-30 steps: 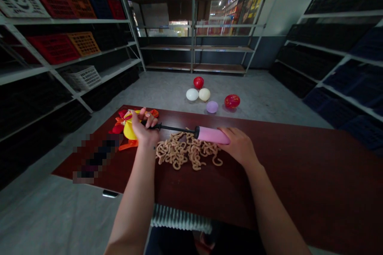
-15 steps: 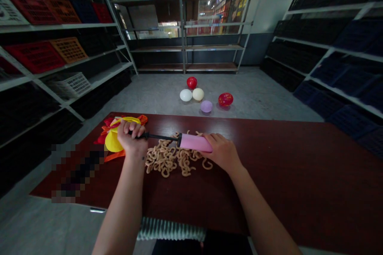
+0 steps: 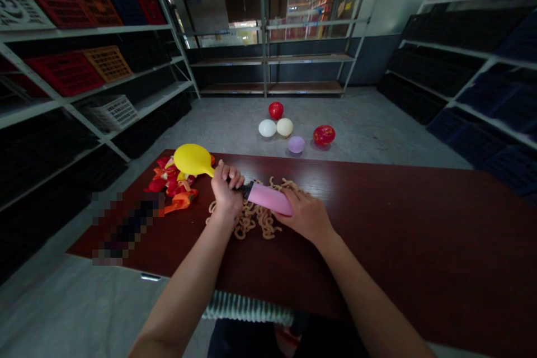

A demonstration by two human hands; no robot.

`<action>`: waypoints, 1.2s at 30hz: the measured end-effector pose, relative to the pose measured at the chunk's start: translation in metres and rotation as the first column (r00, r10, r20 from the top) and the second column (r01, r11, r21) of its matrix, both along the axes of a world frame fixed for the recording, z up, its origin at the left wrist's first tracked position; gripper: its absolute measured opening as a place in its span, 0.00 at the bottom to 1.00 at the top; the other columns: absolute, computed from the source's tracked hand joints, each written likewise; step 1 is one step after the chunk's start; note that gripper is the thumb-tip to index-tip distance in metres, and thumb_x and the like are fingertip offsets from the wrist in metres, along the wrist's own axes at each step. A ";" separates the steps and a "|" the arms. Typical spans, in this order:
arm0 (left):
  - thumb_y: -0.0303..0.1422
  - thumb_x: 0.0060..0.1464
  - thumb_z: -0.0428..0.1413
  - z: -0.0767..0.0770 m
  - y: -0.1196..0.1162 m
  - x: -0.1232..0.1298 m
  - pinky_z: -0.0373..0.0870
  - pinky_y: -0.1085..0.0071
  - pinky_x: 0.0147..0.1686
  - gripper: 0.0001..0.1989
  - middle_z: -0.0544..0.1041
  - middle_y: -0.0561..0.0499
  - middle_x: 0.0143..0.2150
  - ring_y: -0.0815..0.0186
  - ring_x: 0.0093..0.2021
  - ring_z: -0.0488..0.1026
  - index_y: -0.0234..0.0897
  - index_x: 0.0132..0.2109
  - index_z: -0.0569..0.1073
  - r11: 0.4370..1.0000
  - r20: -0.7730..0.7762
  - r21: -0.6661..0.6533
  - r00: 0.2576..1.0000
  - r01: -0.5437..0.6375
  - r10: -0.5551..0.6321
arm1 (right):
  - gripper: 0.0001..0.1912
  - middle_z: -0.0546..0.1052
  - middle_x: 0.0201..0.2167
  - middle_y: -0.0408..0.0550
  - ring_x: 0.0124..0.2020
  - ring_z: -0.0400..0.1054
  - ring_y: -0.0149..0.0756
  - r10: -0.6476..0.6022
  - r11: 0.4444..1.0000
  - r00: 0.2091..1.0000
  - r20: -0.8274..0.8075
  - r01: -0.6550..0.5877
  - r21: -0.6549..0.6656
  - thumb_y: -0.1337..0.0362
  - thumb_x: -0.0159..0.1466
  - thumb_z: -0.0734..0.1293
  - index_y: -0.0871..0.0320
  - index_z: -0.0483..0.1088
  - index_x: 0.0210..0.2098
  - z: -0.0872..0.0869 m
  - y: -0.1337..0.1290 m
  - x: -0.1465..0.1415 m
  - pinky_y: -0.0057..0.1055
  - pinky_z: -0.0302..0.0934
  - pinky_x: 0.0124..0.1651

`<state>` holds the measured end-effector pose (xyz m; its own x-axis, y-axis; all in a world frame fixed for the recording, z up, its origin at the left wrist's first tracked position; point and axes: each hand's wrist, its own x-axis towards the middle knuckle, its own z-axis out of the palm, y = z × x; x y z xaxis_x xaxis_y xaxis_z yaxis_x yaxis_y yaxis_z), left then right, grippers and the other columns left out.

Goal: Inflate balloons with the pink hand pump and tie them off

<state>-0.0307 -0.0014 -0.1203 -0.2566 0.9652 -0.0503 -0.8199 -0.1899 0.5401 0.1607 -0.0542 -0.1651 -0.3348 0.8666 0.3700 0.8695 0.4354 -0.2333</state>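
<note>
Left hand (image 3: 227, 189) grips pump (image 3: 265, 198), touches yellow balloon (image 3: 192, 159); right hand (image 3: 306, 213) around pump barrel. Curls (image 3: 267, 225) beneath. Limp balloons (image 3: 181, 200) near far left corner of table (image 3: 403, 224); round balloons (image 3: 324, 135) on floor (image 3: 364, 128) past far edge.

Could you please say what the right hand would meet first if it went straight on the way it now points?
Beyond the pink pump it holds, the right hand would probably meet the left hand first, though depth is unclear.

Bearing tan curled strands (image 3: 267, 222) and limp balloons (image 3: 180, 199) across the brown table (image 3: 398, 218); supporting five inflated balloons (image 3: 285, 127) on the floor (image 3: 369, 128).
</note>
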 end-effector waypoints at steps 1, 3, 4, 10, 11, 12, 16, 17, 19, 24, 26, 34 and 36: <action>0.30 0.64 0.50 -0.001 0.001 0.000 0.45 0.78 0.13 0.23 0.53 0.59 0.18 0.78 0.12 0.47 0.37 0.22 0.50 1.000 0.002 -0.013 1.000 -0.009 0.009 | 0.24 0.78 0.51 0.58 0.45 0.76 0.52 -0.002 1.000 1.000 0.007 0.002 0.004 0.49 0.61 0.66 0.53 0.69 0.53 0.000 0.001 0.000 0.44 0.71 0.44; 0.30 0.65 0.48 -0.003 0.002 0.000 0.45 0.78 0.14 0.22 0.54 0.59 0.18 0.78 0.13 0.47 0.37 0.22 0.52 0.999 0.008 -0.035 0.999 -0.032 0.032 | 0.24 0.77 0.52 0.58 0.46 0.76 0.52 0.002 1.000 1.000 0.010 -0.003 0.017 0.49 0.62 0.65 0.53 0.69 0.53 0.000 0.002 0.000 0.45 0.70 0.45; 0.30 0.65 0.48 -0.004 0.003 -0.001 0.45 0.78 0.14 0.22 0.54 0.58 0.17 0.78 0.13 0.47 0.37 0.22 0.52 0.998 0.009 -0.042 0.999 -0.042 0.043 | 0.25 0.77 0.53 0.58 0.47 0.75 0.52 0.010 1.000 1.000 0.007 -0.010 0.024 0.49 0.62 0.65 0.54 0.68 0.54 0.000 0.003 0.001 0.45 0.70 0.46; 0.39 0.65 0.52 -0.011 0.008 -0.004 0.47 0.77 0.15 0.25 0.56 0.58 0.18 0.77 0.14 0.47 0.37 0.22 0.51 0.993 0.024 -0.085 0.996 -0.086 0.088 | 0.27 0.78 0.52 0.57 0.46 0.76 0.49 0.018 0.998 1.000 0.013 -0.019 0.053 0.48 0.62 0.67 0.57 0.68 0.55 -0.002 0.007 0.001 0.40 0.70 0.43; 0.41 0.65 0.51 -0.012 0.009 -0.005 0.47 0.77 0.15 0.26 0.56 0.58 0.17 0.77 0.14 0.47 0.37 0.22 0.51 0.991 0.037 -0.094 0.995 -0.091 0.095 | 0.27 0.78 0.51 0.56 0.45 0.77 0.48 0.009 0.998 1.000 0.016 -0.010 0.068 0.48 0.61 0.68 0.57 0.69 0.54 -0.003 0.008 0.001 0.39 0.70 0.42; 0.43 0.65 0.50 -0.012 0.010 -0.006 0.47 0.77 0.15 0.27 0.55 0.58 0.17 0.77 0.14 0.47 0.37 0.22 0.51 0.990 0.049 -0.101 0.994 -0.096 0.101 | 0.27 0.79 0.50 0.55 0.44 0.77 0.47 0.001 0.996 1.000 0.019 -0.002 0.088 0.47 0.61 0.68 0.56 0.69 0.54 -0.004 0.008 0.001 0.37 0.70 0.41; 0.47 0.65 0.50 -0.013 0.014 -0.014 0.47 0.76 0.15 0.30 0.55 0.58 0.16 0.76 0.13 0.47 0.37 0.21 0.49 0.987 0.081 -0.107 0.989 -0.119 0.128 | 0.27 0.79 0.51 0.54 0.45 0.77 0.46 -0.013 0.988 0.998 0.056 0.004 0.153 0.46 0.60 0.68 0.55 0.70 0.53 -0.007 0.011 0.003 0.36 0.69 0.40; 0.47 0.65 0.50 -0.014 0.015 -0.016 0.47 0.76 0.15 0.29 0.55 0.58 0.16 0.76 0.13 0.46 0.37 0.21 0.49 0.987 0.088 -0.106 0.987 -0.123 0.133 | 0.27 0.79 0.51 0.54 0.45 0.77 0.46 -0.016 0.987 0.998 0.066 0.005 0.158 0.46 0.60 0.68 0.55 0.70 0.53 -0.007 0.011 0.004 0.36 0.69 0.40; 0.44 0.65 0.51 -0.014 0.018 -0.023 0.47 0.76 0.15 0.29 0.55 0.58 0.16 0.77 0.13 0.46 0.37 0.21 0.48 0.987 0.104 -0.103 0.985 -0.124 0.135 | 0.27 0.79 0.50 0.53 0.45 0.77 0.46 -0.022 0.989 0.997 0.081 0.009 0.148 0.47 0.61 0.68 0.55 0.70 0.54 -0.006 0.012 0.008 0.37 0.69 0.41; 0.39 0.63 0.54 -0.013 0.023 -0.039 0.48 0.77 0.16 0.27 0.54 0.60 0.16 0.78 0.13 0.47 0.37 0.23 0.48 0.985 0.096 -0.107 0.985 -0.136 0.146 | 0.24 0.80 0.49 0.50 0.44 0.76 0.47 -0.042 0.992 0.996 0.080 0.032 0.119 0.49 0.62 0.67 0.51 0.71 0.55 0.002 0.011 0.018 0.41 0.70 0.44; 0.39 0.64 0.53 -0.012 0.024 -0.045 0.48 0.77 0.16 0.26 0.54 0.60 0.17 0.78 0.13 0.48 0.37 0.23 0.49 0.984 0.094 -0.105 0.983 -0.146 0.156 | 0.24 0.79 0.49 0.50 0.44 0.76 0.47 -0.031 0.995 0.997 0.074 0.024 0.100 0.49 0.62 0.67 0.50 0.70 0.55 0.005 0.011 0.023 0.42 0.69 0.44; 0.43 0.64 0.54 -0.004 0.023 -0.069 0.48 0.76 0.15 0.27 0.47 0.61 0.15 0.77 0.13 0.45 0.38 0.23 0.51 0.984 0.067 -0.047 0.982 -0.174 0.177 | 0.22 0.80 0.43 0.51 0.43 0.74 0.49 -0.064 0.994 0.996 0.059 0.059 0.089 0.46 0.61 0.67 0.52 0.73 0.48 0.012 0.016 0.048 0.43 0.67 0.41; 0.45 0.64 0.53 -0.001 0.019 -0.071 0.49 0.76 0.15 0.29 0.46 0.61 0.15 0.77 0.13 0.45 0.38 0.22 0.49 0.982 0.036 -0.023 0.982 -0.187 0.188 | 0.22 0.79 0.45 0.52 0.44 0.73 0.48 -0.080 0.993 0.995 0.055 0.075 0.089 0.46 0.62 0.67 0.53 0.72 0.49 0.012 0.016 0.054 0.41 0.66 0.42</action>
